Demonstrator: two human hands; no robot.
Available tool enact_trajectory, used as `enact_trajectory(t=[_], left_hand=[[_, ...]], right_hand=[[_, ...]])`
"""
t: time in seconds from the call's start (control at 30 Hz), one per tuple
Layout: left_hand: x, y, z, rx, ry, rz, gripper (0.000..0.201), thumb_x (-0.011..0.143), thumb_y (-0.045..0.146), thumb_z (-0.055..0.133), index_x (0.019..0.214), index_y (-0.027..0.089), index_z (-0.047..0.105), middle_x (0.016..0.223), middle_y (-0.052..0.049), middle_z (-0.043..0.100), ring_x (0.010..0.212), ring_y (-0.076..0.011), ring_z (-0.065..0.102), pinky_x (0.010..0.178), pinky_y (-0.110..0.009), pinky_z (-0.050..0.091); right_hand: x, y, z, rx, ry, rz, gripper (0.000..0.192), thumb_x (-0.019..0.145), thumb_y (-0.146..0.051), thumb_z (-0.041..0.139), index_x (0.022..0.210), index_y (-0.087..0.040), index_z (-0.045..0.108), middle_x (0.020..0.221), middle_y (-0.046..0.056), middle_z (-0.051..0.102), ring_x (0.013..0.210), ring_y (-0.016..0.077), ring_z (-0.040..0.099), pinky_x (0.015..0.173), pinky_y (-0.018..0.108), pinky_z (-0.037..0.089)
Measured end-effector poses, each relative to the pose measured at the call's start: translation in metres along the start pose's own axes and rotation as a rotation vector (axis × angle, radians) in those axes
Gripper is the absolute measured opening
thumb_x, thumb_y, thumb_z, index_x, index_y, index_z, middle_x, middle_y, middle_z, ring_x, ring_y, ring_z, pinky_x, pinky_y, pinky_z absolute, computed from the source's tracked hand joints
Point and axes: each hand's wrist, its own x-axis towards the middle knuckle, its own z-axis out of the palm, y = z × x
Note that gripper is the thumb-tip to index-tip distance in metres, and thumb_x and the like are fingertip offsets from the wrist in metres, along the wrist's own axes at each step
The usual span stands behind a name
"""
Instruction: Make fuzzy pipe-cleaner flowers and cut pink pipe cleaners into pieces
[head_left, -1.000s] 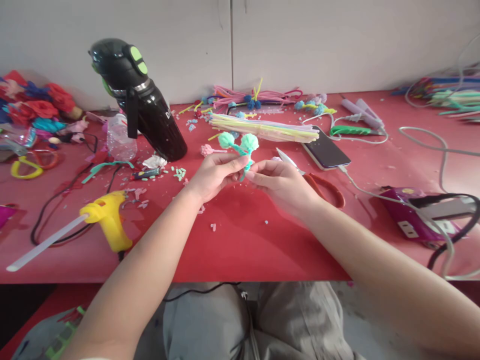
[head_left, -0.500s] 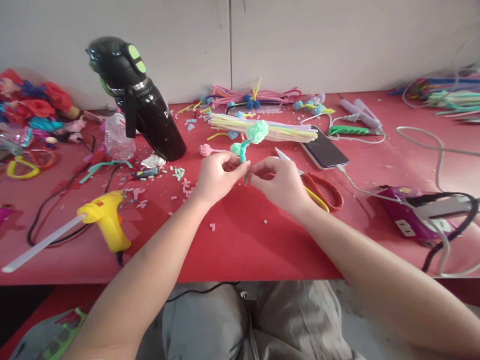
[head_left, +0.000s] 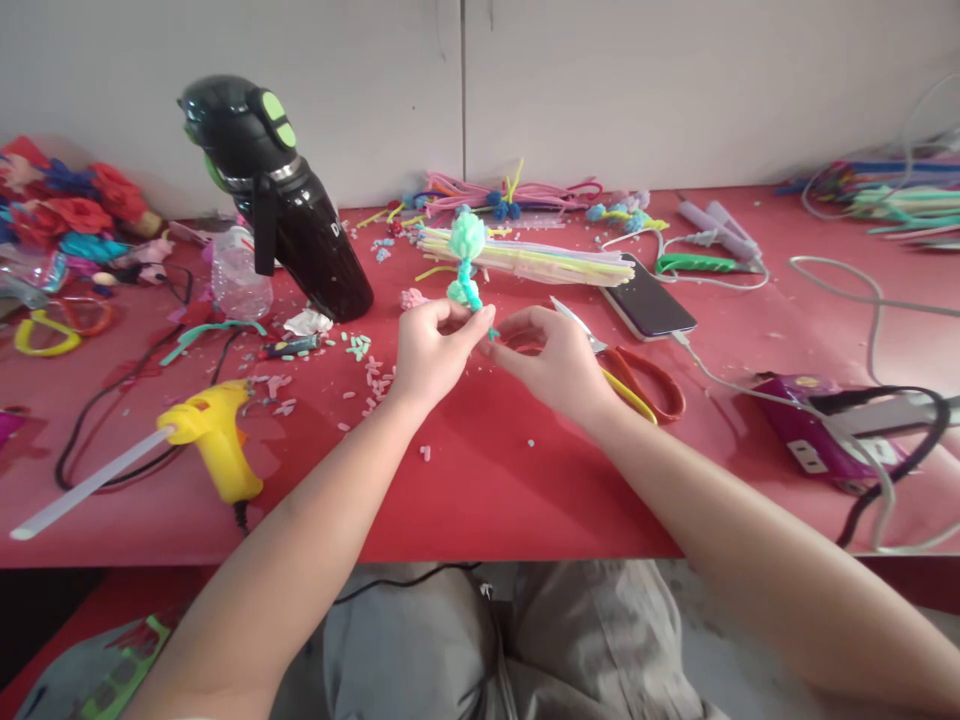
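Between thumb and fingers, my left hand [head_left: 439,350] pinches a pipe-cleaner flower [head_left: 468,237] with fluffy mint-green balls on a twisted turquoise stem. Its larger ball is at the top, a smaller one lower by my fingers. My right hand [head_left: 551,355] is closed at the stem's lower end, thumb and fingertip meeting at its tip. Just behind my right hand lie scissors [head_left: 641,385] with red and yellow handles. A bundle of pastel pipe cleaners [head_left: 555,262] lies beyond the flower, and a pink fluffy ball [head_left: 412,299] rests behind my left hand.
A yellow glue gun [head_left: 217,440] lies at left, near a leaning black bottle [head_left: 315,240]. To the right are a phone [head_left: 651,300] on a cable and a purple power strip [head_left: 821,430]. Small fluffy clippings [head_left: 375,380] dot the red table [head_left: 480,500].
The flower has tilted to the left, its top ball moving left and slightly up. My right fingers have come in closer to the stem's lower end.
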Motion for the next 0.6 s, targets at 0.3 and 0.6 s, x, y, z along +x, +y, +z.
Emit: enact_trajectory(t=[0.3, 0.6], left_hand=[[-0.0009, 0.0025, 0.0002, -0.022, 0.033, -0.024, 0.043, 0.077, 0.051, 0.083, 0.057, 0.019, 0.062, 0.058, -0.001, 0.064, 0.064, -0.0163, 0.061, 0.063, -0.03, 0.049], [0.0, -0.0066, 0.0029, -0.003, 0.082, -0.1, 0.041, 0.079, 0.047, 0.08, 0.055, 0.018, 0.064, 0.051, 0.001, 0.059, 0.055, -0.0126, 0.053, 0.058, -0.028, 0.045]], right_hand=[[-0.0015, 0.0004, -0.0015, 0.255, -0.069, 0.163, 0.026, 0.077, -0.041, 0.083, 0.084, -0.018, 0.074, 0.084, 0.007, 0.077, 0.074, 0.018, 0.069, 0.073, 0.035, 0.056], [-0.0041, 0.0006, 0.0011, -0.086, 0.077, -0.226, 0.008, 0.087, -0.021, 0.066, 0.086, -0.021, 0.074, 0.084, 0.004, 0.071, 0.073, 0.0176, 0.062, 0.074, 0.035, 0.052]])
